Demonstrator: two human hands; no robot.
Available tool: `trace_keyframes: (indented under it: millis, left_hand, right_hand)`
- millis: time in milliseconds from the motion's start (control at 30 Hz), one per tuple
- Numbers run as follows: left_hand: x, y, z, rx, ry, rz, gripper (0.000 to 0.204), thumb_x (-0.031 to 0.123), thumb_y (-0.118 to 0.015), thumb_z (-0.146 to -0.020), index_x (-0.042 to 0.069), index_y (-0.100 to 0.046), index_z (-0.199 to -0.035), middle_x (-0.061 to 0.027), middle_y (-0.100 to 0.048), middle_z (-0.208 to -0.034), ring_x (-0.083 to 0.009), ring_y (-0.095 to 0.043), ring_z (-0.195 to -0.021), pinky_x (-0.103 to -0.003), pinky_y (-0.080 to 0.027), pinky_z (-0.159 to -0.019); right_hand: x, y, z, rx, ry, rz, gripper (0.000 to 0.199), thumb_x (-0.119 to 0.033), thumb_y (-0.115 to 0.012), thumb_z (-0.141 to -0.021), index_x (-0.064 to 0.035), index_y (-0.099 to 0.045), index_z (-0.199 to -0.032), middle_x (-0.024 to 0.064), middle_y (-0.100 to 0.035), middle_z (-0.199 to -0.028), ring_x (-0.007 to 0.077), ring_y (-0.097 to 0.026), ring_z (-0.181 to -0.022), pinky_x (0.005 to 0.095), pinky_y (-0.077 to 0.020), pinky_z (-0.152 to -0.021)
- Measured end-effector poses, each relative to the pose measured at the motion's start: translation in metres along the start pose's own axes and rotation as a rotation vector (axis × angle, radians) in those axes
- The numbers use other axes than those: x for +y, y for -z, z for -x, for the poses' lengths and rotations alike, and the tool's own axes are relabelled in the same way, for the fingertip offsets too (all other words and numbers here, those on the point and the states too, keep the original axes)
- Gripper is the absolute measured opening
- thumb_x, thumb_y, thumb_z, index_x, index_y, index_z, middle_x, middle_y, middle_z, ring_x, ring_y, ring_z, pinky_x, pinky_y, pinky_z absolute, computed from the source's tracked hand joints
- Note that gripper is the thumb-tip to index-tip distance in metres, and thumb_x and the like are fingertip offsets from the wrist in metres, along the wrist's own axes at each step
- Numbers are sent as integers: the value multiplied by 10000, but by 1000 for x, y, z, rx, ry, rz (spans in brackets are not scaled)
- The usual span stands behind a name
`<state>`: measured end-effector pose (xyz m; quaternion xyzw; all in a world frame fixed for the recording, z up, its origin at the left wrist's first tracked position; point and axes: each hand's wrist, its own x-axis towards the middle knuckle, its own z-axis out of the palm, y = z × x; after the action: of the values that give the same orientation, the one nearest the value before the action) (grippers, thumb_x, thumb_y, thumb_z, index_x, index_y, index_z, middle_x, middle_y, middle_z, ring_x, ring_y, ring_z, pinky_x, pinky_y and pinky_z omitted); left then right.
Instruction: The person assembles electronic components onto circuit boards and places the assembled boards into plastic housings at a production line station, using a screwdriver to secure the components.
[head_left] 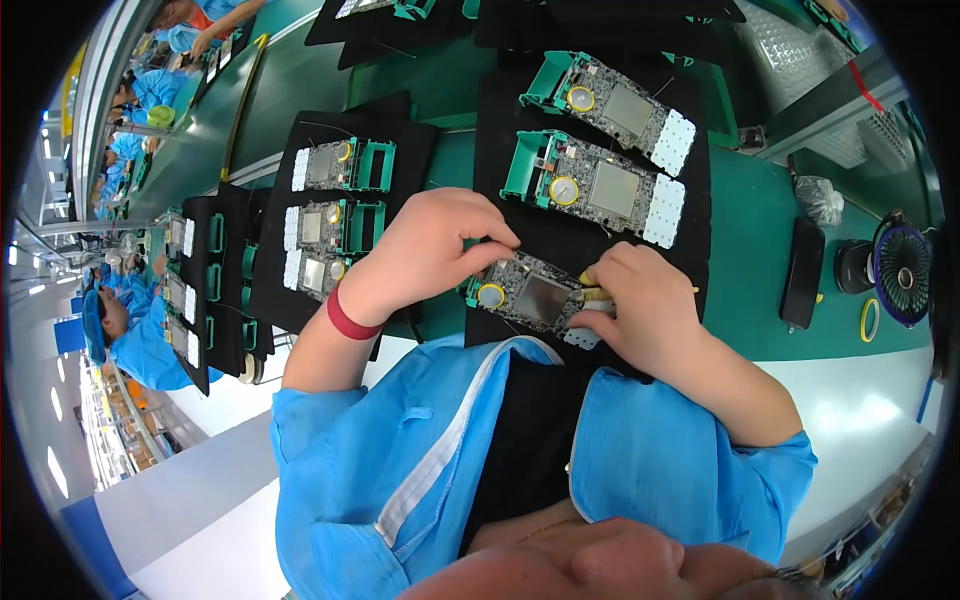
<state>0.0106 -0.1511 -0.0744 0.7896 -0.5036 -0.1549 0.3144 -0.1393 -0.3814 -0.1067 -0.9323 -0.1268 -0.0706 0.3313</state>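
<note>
Close in front of me a circuit board (540, 298) lies on a black mat (540, 228), with a yellow-ringed disc and a grey metal square on it. At its upper left corner my left hand (435, 245), with a red band at the wrist, has thumb and forefinger pinched together. What is between those fingertips is too small to tell. My right hand (640, 305) is closed round a slim pale-yellow tool (597, 295) over the board's right end. Most of that tool is hidden. Two similar boards (610, 190) (625, 108) in green frames lie just beyond.
More framed boards (318, 222) rest on a black mat to the left. At right are a black phone-like slab (803, 272), a small round fan (902, 270), a yellow tape roll (869, 320) and a clear plastic bundle (819, 200). Co-workers in blue (150, 335) sit along the left.
</note>
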Motion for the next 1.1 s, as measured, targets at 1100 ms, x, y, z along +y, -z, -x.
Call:
trace_keyframes:
  millis: [1100]
  left_hand:
    - [32,-51,-14,333,-50,1,221,21,-776,-627,118,-589,-695,-5,-610,-820,-241,-561,-884,-361,-382,-807]
  right_hand:
    - [14,33,2,92,-248,-30,246,-197,-811,-730,-79,-646,-870,65,-621,-729,264,-600,-723,382,-472,-630]
